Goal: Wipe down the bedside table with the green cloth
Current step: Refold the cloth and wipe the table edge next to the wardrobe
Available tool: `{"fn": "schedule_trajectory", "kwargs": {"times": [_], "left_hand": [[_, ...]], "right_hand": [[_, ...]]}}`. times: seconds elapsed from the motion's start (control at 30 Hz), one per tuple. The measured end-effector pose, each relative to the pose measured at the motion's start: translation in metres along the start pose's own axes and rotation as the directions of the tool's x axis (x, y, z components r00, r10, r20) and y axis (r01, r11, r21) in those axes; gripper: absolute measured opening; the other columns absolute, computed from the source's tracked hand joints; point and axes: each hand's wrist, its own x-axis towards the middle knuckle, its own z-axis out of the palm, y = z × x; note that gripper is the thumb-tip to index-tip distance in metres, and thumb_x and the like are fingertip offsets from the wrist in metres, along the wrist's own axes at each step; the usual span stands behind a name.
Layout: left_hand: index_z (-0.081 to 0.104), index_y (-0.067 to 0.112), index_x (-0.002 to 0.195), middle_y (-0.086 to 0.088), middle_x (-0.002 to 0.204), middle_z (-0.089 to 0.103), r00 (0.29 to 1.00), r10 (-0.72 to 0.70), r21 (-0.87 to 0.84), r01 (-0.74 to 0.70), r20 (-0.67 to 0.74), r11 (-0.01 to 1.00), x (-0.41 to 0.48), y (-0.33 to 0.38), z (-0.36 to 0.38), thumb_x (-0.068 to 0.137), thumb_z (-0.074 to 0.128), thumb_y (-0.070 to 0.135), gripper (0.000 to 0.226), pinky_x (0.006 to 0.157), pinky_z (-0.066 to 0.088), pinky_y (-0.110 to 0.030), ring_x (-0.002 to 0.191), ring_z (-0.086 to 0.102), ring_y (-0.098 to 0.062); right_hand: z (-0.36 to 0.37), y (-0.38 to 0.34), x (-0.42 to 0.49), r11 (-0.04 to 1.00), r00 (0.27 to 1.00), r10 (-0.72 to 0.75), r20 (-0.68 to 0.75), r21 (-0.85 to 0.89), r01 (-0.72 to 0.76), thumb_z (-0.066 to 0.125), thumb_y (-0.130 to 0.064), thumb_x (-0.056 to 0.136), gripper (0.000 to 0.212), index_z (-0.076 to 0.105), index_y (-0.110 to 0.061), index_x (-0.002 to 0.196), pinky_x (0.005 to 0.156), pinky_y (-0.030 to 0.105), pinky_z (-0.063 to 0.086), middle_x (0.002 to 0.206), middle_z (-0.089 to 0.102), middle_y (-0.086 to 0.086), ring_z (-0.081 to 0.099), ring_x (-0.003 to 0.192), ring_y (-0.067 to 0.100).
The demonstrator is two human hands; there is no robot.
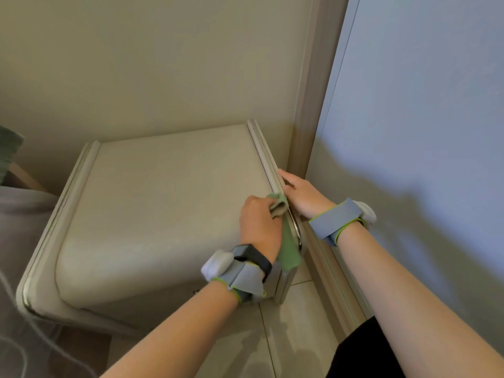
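Note:
The beige bedside table fills the middle of the view, with raised trim along its left and right edges. My left hand grips the bunched green cloth against the table's right edge, and the cloth hangs down over that side. My right hand lies flat on the right trim just beyond the cloth, fingers stretched along the edge. Both wrists wear grey straps with white sensors; the left also has a black watch.
A beige wall stands behind the table. A grey-brown door frame and a pale blue panel rise close on the right. Tiled floor shows below. Bedding and a thin cable lie at the left.

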Motion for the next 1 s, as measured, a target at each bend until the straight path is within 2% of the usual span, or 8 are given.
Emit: {"fn": "schedule_trajectory", "kwargs": {"times": [0.13, 0.23, 0.33, 0.47, 0.6, 0.7, 0.8, 1.0], "left_hand": [[0.070, 0.003, 0.082, -0.021, 0.089, 0.069, 0.997, 0.072, 0.089, -0.073, 0.017, 0.993, 0.052, -0.004, -0.009, 0.086, 0.057, 0.014, 0.018, 0.065, 0.032, -0.028, 0.088, 0.062, -0.037], [0.069, 0.003, 0.091, -0.020, 0.100, 0.068, 0.995, 0.086, 0.218, -0.095, 0.051, 0.971, 0.124, -0.005, -0.004, 0.089, 0.053, 0.014, 0.020, 0.076, 0.046, -0.038, 0.095, 0.062, -0.037], [0.067, 0.001, 0.095, -0.021, 0.106, 0.065, 0.988, 0.131, 0.358, -0.153, 0.085, 0.921, 0.179, -0.009, 0.002, 0.091, 0.051, 0.010, 0.019, 0.079, 0.048, -0.041, 0.097, 0.063, -0.038], [0.062, -0.001, 0.085, -0.022, 0.106, 0.062, 0.991, 0.125, 0.431, -0.134, 0.051, 0.892, 0.237, -0.017, 0.007, 0.092, 0.044, 0.002, 0.019, 0.073, 0.043, -0.038, 0.088, 0.061, -0.037], [0.053, -0.002, 0.069, -0.009, 0.065, 0.042, 0.999, 0.046, 0.428, -0.042, 0.001, 0.903, 0.274, -0.018, 0.012, 0.096, 0.039, -0.002, 0.030, 0.068, 0.033, -0.029, 0.053, 0.036, -0.020], [0.064, -0.004, 0.102, -0.020, 0.097, 0.063, 0.999, 0.031, 0.384, -0.045, 0.041, 0.922, 0.287, -0.021, 0.008, 0.096, 0.043, 0.006, 0.024, 0.078, 0.045, -0.039, 0.087, 0.061, -0.038], [0.058, -0.004, 0.119, -0.022, 0.127, 0.058, 0.996, 0.019, 0.376, -0.050, 0.085, 0.925, 0.293, -0.023, 0.008, 0.098, 0.037, 0.007, 0.032, 0.096, 0.042, -0.039, 0.119, 0.054, -0.036], [0.070, -0.005, 0.090, -0.022, 0.101, 0.064, 0.808, 0.512, 0.362, -0.589, 0.292, 0.723, 0.250, -0.020, 0.017, 0.075, 0.048, -0.008, 0.027, 0.080, 0.039, -0.041, 0.094, 0.058, -0.037]], "right_hand": [[0.002, -0.004, 0.017, 0.999, 0.999, -0.021, -0.033, 0.032, 0.022, 0.037, -0.015, 0.096, 0.046, 0.039, -0.016, 0.143, 0.107, 0.026, 0.039, 0.143, 0.047, 0.005, 0.048, 0.129, 0.023], [0.000, -0.003, 0.031, 0.999, 0.999, 0.001, -0.046, 0.034, 0.000, 0.038, -0.017, 0.096, 0.044, 0.043, -0.021, 0.140, 0.071, 0.007, 0.049, 0.116, 0.064, 0.003, 0.065, 0.086, 0.016], [0.007, 0.005, 0.039, 0.998, 0.996, -0.016, -0.089, 0.059, 0.021, 0.038, -0.023, 0.094, 0.044, 0.047, -0.031, 0.136, 0.102, 0.035, 0.045, 0.126, 0.064, 0.000, 0.060, 0.114, 0.025], [0.009, 0.011, 0.038, 0.999, 0.991, 0.012, -0.130, 0.032, -0.008, 0.037, -0.029, 0.095, 0.043, 0.045, -0.036, 0.136, 0.108, 0.040, 0.039, 0.135, 0.057, -0.006, 0.052, 0.125, 0.023], [0.012, 0.011, 0.039, 0.999, 0.987, 0.043, -0.157, 0.017, -0.040, 0.032, -0.032, 0.097, 0.042, 0.040, -0.041, 0.137, 0.102, 0.042, 0.044, 0.117, 0.064, -0.005, 0.057, 0.113, 0.029], [0.013, 0.014, 0.038, 0.999, 0.984, 0.053, -0.169, 0.010, -0.052, 0.031, -0.033, 0.096, 0.042, 0.039, -0.043, 0.136, 0.098, 0.043, 0.047, 0.113, 0.067, 0.002, 0.060, 0.105, 0.030], [0.012, 0.015, 0.036, 0.998, 0.984, 0.060, -0.167, 0.009, -0.059, 0.031, -0.033, 0.096, 0.042, 0.039, -0.044, 0.136, 0.096, 0.043, 0.048, 0.112, 0.067, 0.004, 0.060, 0.103, 0.032], [0.011, 0.014, 0.036, 0.999, 0.990, 0.038, -0.136, -0.014, -0.040, 0.031, -0.039, 0.093, 0.043, 0.040, -0.048, 0.134, 0.100, 0.041, 0.046, 0.123, 0.064, -0.002, 0.057, 0.114, 0.026]]}}
